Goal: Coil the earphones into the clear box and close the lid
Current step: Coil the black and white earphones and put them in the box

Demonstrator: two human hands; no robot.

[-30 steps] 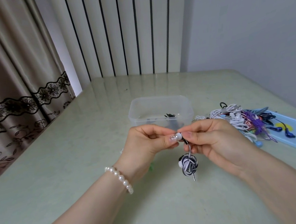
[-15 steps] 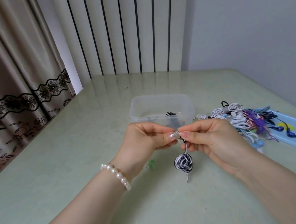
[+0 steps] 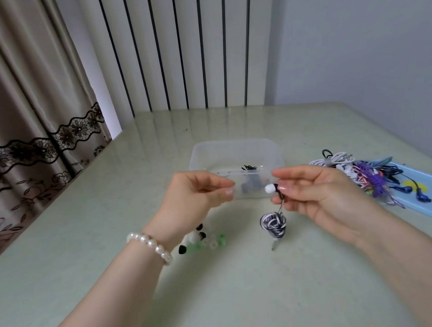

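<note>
Even, soft daylight fills the room, brightest at the gap beside the curtain (image 3: 19,108) on the far left. The glossy table (image 3: 235,293) carries pale reflections at its far end and only faint shadows. Wide-angle bending shows at the edges; detail is slightly soft throughout.

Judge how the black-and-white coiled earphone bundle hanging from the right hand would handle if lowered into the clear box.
The coiled earphone bundle dangles from the right hand by one thin cord, so it probably swings easily and is light. Its wound ball looks compact yet soft, and may loosen once released.
</note>
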